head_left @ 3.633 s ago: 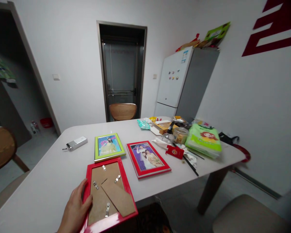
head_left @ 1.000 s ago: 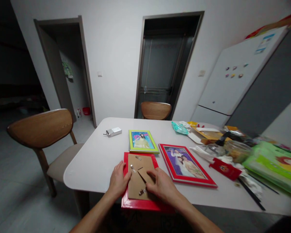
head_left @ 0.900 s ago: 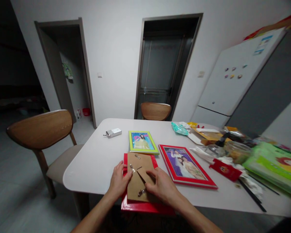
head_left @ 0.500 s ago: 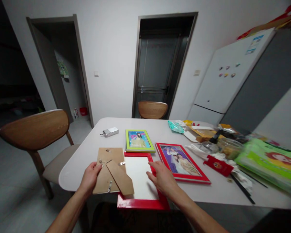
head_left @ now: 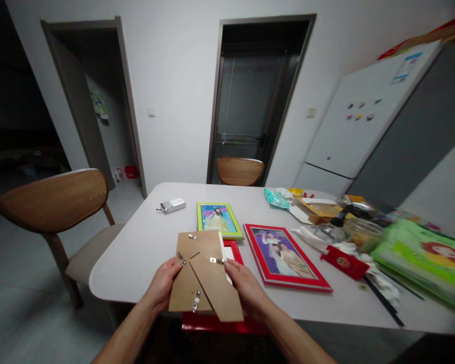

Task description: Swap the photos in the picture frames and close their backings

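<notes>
Between my two hands is a brown picture frame backing board [head_left: 187,247] with metal clips and a stand flap. My left hand [head_left: 166,283] pinches its left edge, and my right hand [head_left: 246,285] grips its right edge, with a strip of white showing behind. Under the board lies a red frame [head_left: 223,323], mostly hidden, its near edge jutting past the table. Behind it sits a green picture frame [head_left: 237,228] with a photo. To the right, a red picture frame [head_left: 299,287] holds a photo on purple.
On the white table [head_left: 136,242] a silver-grey box-like device [head_left: 173,206] lies at back left. At right are a red packet [head_left: 343,262], a glass jar [head_left: 364,235], a green package [head_left: 420,253] and black strips [head_left: 382,301]. Wooden chairs stand left [head_left: 56,199] and behind [head_left: 240,171].
The backing board has moved right, over the red frame. My right hand, free before, has closed on the board's right edge; my left hand has moved right with it.
</notes>
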Motion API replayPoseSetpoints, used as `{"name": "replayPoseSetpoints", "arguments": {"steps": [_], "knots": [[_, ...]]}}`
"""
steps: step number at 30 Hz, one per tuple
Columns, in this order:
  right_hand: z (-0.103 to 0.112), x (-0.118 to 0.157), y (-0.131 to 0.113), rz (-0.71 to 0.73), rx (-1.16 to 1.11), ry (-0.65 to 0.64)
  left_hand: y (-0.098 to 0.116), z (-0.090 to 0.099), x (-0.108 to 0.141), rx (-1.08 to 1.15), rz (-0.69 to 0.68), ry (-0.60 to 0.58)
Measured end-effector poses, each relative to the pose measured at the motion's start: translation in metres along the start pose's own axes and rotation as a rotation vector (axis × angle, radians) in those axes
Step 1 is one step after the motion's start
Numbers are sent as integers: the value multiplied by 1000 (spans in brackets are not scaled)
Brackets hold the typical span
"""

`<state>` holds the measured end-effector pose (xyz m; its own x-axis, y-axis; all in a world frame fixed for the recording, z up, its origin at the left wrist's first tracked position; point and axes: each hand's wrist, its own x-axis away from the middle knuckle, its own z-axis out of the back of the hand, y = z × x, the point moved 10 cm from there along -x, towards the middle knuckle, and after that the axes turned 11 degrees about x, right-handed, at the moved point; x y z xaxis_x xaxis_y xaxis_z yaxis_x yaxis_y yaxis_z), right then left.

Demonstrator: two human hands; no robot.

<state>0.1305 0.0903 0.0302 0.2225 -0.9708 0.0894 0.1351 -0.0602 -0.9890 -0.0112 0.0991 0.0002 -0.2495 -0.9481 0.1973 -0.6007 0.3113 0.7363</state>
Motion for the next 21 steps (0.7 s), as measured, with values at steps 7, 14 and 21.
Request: {"name": "replayPoseSetpoints", "arguments": {"steps": [7,14,21], "knots": [[48,4,26,-119,-58,177,3,31,0,-17,-28,137],[75,7,8,67,796,366,44,85,23,-190,-39,274],[43,0,-1,126,1246,246,90,119,24,-605,-195,410]]}}
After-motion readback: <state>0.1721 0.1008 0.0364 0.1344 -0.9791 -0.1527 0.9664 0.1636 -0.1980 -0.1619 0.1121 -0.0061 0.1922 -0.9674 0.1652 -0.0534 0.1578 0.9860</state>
